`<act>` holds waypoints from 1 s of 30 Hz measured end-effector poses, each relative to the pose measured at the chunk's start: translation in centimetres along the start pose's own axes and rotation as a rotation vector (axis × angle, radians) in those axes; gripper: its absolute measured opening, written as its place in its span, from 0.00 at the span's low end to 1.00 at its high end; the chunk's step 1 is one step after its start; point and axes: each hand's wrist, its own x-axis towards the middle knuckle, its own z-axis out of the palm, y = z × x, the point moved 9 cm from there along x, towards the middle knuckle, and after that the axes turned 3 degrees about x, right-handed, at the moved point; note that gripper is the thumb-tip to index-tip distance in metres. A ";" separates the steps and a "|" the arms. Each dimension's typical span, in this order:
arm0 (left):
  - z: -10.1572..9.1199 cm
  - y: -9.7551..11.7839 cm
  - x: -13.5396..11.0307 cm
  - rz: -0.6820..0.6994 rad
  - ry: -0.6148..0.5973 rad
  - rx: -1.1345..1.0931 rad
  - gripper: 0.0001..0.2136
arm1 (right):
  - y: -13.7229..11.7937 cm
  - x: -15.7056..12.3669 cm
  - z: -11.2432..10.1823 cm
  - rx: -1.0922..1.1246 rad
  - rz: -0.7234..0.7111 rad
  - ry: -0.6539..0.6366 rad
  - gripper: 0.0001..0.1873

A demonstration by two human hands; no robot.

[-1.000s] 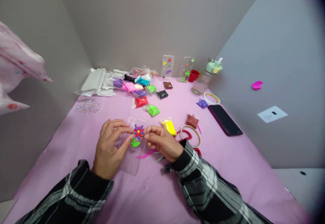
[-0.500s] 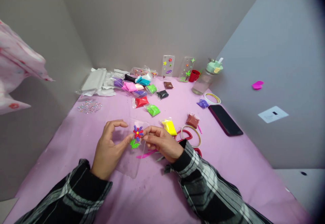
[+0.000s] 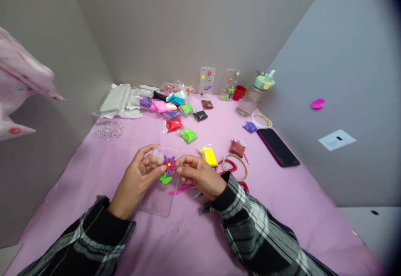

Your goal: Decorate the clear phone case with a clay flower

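A clear phone case [image 3: 156, 203] is held tilted over the pink-covered table. On it sits a clay flower [image 3: 169, 164] with purple and red petals and a yellow centre, and green clay leaves [image 3: 165, 178] below. My left hand [image 3: 138, 178] grips the case from the left, thumb at the petals and fingers behind the clear sheet. From the right, my right hand [image 3: 197, 171] pinches at the case's edge beside the flower, its fingertips closed. Under that hand lie a pink tool [image 3: 181, 190] and red-handled scissors [image 3: 230, 165], partly covered.
Yellow [image 3: 208, 155] and brown [image 3: 237, 148] clay packets lie beyond my right hand, near a tape roll [image 3: 244, 169]. Several more packets, such as the red one [image 3: 173, 125], are farther back. A phone [image 3: 277, 147] and a bottle [image 3: 251, 96] stand to the right; decorated cases [image 3: 207, 82] lean on the wall.
My left hand's fingers have curled from raised and apart to behind the clear case. The case and flower have shifted very slightly; my right hand stays nearly where it was.
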 end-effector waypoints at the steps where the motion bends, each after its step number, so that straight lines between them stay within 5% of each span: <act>1: 0.0 0.0 -0.1 -0.004 -0.004 -0.007 0.27 | 0.0 0.0 0.0 0.002 -0.001 0.003 0.15; 14: -0.3 -0.7 0.3 -0.059 0.009 -0.155 0.09 | -0.9 0.3 -1.9 0.217 -0.101 0.137 0.11; 30: -0.7 -1.0 0.4 -0.079 0.035 -0.182 0.08 | -0.9 0.0 -3.8 0.288 -0.129 0.248 0.11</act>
